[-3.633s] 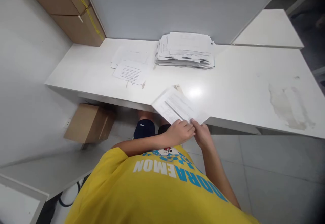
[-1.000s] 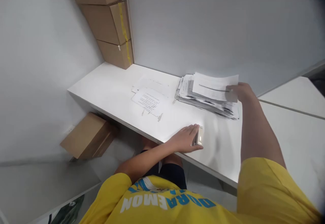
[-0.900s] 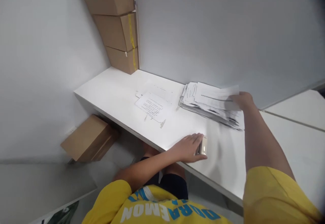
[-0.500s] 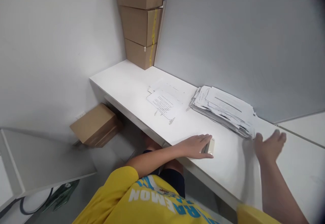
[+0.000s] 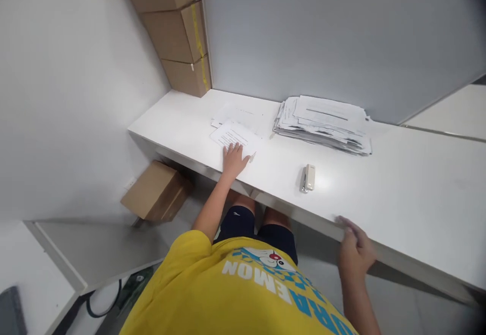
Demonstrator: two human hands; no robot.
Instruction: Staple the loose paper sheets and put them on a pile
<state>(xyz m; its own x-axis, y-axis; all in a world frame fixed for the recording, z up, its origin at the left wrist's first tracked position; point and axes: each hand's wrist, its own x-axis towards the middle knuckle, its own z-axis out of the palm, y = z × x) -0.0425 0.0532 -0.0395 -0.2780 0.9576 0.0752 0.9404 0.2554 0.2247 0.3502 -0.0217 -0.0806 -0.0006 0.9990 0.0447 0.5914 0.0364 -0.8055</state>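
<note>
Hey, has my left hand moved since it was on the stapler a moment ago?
Yes: judged against the paper stack, your left hand has moved left along the desk, off the stapler and onto the printed sheet.

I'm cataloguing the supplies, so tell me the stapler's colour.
The stapler is pale cream or beige; it shows best in the head view.

We can read "RAEMON" upside down in blue and white on the shirt (image 5: 235, 299); print on the sheet (image 5: 223, 133) and stack (image 5: 326, 115) is too small for us.
</note>
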